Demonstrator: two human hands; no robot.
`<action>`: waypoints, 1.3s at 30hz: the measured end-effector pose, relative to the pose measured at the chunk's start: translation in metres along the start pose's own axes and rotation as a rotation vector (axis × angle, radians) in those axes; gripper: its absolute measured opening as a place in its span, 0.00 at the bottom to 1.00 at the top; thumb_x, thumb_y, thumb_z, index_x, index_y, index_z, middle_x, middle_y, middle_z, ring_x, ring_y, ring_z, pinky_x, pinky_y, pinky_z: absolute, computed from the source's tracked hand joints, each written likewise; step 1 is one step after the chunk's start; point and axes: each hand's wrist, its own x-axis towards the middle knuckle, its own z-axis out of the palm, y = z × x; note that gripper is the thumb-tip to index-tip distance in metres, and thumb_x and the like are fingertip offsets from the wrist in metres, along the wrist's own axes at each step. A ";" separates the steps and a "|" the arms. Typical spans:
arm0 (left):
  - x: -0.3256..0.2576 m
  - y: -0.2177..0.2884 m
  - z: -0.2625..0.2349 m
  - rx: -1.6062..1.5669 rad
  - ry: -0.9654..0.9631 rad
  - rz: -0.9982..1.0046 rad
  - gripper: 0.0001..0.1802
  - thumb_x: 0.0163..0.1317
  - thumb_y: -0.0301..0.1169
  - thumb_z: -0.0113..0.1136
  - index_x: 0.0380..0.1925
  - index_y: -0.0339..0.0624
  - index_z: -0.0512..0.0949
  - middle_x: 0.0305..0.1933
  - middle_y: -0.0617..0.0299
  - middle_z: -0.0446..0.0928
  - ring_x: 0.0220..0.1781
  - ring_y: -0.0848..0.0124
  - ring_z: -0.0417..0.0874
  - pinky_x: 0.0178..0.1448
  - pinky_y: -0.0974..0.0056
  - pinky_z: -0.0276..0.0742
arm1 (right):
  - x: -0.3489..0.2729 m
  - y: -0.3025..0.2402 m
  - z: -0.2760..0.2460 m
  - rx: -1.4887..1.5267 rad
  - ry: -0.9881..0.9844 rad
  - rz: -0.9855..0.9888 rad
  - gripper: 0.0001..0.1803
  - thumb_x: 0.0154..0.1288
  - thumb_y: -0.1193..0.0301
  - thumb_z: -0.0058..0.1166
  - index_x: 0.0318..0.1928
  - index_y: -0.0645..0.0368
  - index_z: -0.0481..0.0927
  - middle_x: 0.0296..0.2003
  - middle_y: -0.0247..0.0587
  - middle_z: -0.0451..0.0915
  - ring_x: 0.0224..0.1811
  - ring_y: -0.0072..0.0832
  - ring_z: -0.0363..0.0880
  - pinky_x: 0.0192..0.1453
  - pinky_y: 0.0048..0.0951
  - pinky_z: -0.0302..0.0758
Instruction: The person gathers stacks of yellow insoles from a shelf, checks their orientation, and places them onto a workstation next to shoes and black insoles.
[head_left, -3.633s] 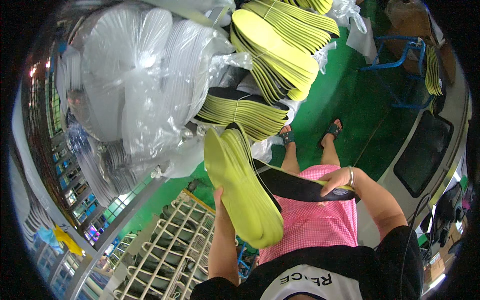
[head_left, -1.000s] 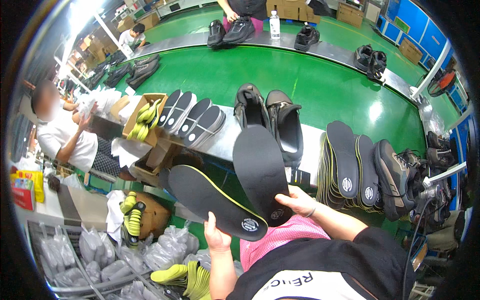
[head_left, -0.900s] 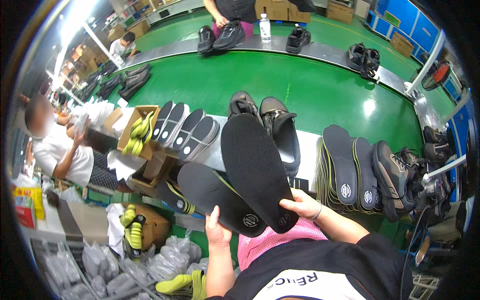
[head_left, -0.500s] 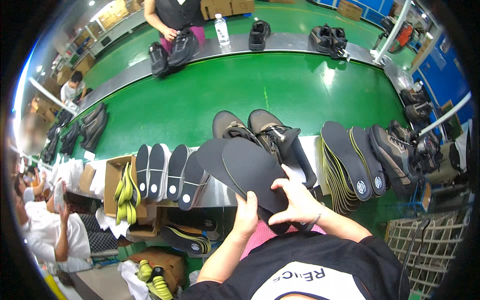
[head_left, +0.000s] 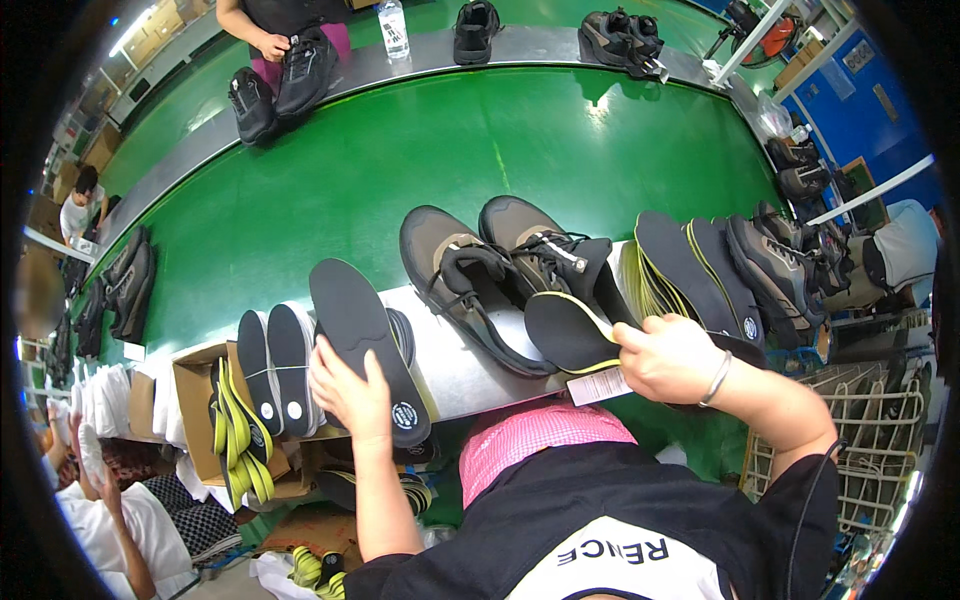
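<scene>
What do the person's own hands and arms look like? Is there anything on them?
Both the left hand and right hand have no gloves. A thin, silvery bangle circles the right wrist. The shirt's short sleeves are black.

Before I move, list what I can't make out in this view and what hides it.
In the head view:
Right-hand insole: partly covered by the right hand.
Left-hand insole: underside turned away from the camera; one edge behind the left hand.
Insole stack behind it: mostly hidden by that insole.
Left brown sneaker: toe interior hidden by its own upper.
Co-worker across the floor: head cut off by the top edge.
</scene>
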 end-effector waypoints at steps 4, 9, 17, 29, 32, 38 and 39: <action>0.021 0.067 0.014 -0.957 -0.195 0.086 0.35 0.46 0.35 0.61 0.53 0.33 0.61 0.50 0.43 0.66 0.53 0.49 0.65 0.58 0.55 0.59 | 0.039 -0.006 0.007 -0.160 -0.106 -0.041 0.08 0.45 0.69 0.48 0.21 0.59 0.77 0.29 0.40 0.71 0.26 0.30 0.72 0.25 0.28 0.70; 0.055 0.120 0.061 -1.014 -0.286 0.244 0.24 0.45 0.36 0.62 0.41 0.36 0.71 0.41 0.49 0.73 0.45 0.54 0.72 0.50 0.60 0.67 | 0.129 -0.025 0.047 0.385 -0.142 0.485 0.09 0.50 0.72 0.47 0.27 0.66 0.77 0.31 0.51 0.74 0.34 0.42 0.77 0.37 0.37 0.74; 0.053 0.136 0.083 -0.711 -0.224 -0.016 0.16 0.50 0.45 0.57 0.27 0.43 0.75 0.29 0.55 0.77 0.31 0.55 0.78 0.34 0.57 0.72 | 0.131 -0.033 0.100 0.149 0.177 0.310 0.19 0.55 0.59 0.47 0.36 0.62 0.76 0.54 0.59 0.61 0.53 0.43 0.64 0.49 0.44 0.64; 0.049 0.134 0.078 -0.753 -0.226 -0.024 0.16 0.51 0.44 0.57 0.29 0.42 0.74 0.30 0.54 0.76 0.32 0.54 0.77 0.36 0.56 0.71 | 0.108 -0.031 0.063 0.145 -0.100 0.381 0.12 0.48 0.64 0.48 0.26 0.57 0.81 0.32 0.51 0.74 0.32 0.40 0.76 0.35 0.39 0.72; 0.050 0.136 0.077 -0.789 -0.151 0.010 0.16 0.50 0.44 0.57 0.29 0.42 0.74 0.30 0.53 0.76 0.32 0.54 0.77 0.36 0.57 0.71 | 0.134 -0.028 0.081 0.159 -0.089 0.378 0.12 0.48 0.68 0.48 0.28 0.62 0.81 0.34 0.53 0.74 0.36 0.42 0.76 0.37 0.36 0.73; 0.054 0.135 0.074 -0.879 -0.212 -0.036 0.15 0.50 0.43 0.58 0.28 0.42 0.74 0.30 0.55 0.76 0.31 0.55 0.77 0.35 0.58 0.71 | 0.166 -0.016 0.101 0.186 -0.438 0.275 0.16 0.46 0.73 0.49 0.36 0.69 0.78 0.42 0.61 0.73 0.40 0.40 0.77 0.41 0.32 0.74; 0.050 0.134 0.073 -0.889 -0.233 -0.051 0.15 0.50 0.43 0.58 0.28 0.42 0.74 0.30 0.55 0.76 0.31 0.55 0.77 0.35 0.58 0.71 | 0.164 -0.016 0.100 0.211 -0.478 0.257 0.16 0.46 0.73 0.49 0.36 0.69 0.78 0.41 0.61 0.74 0.40 0.41 0.77 0.41 0.32 0.74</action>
